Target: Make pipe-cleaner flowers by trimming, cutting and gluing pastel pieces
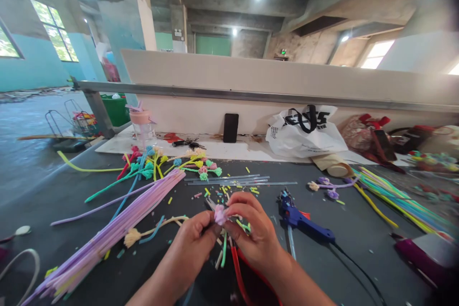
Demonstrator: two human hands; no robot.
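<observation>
Lilac flower point(220, 214) pinched at the near middle

We see the left hand point(191, 244) and the right hand point(254, 229) brought together over the dark table point(358, 239), with the lilac flower between their fingertips. The left hand pinches it between thumb and finger; the right hand's fingertips are up against its right side, though we cannot tell whether they grip it or only touch it. Below, toward the near edge, we see red handles point(237, 267) partly covered by the right hand. Small scraps point(254, 190) of yellow, green and pink lie scattered just beyond the fingers, and past them clear glue sticks point(272, 183) lie in a loose row.

To the left, a thick bundle of purple fuzzy stems point(124, 224) slants from the near left toward the middle, and at its far end we find a heap of colourful flowers point(147, 170). A cream flower point(132, 237) lies between the bundle and the left hand. To the right of the right hand rests a blue glue gun point(304, 224); beyond it lies a sprig of small purple flowers point(333, 194). Along the far side, from left to right, we make out a pink-lidded cup point(141, 124), keys point(188, 143), an upright black phone point(231, 128) and a white bag point(306, 138)
</observation>
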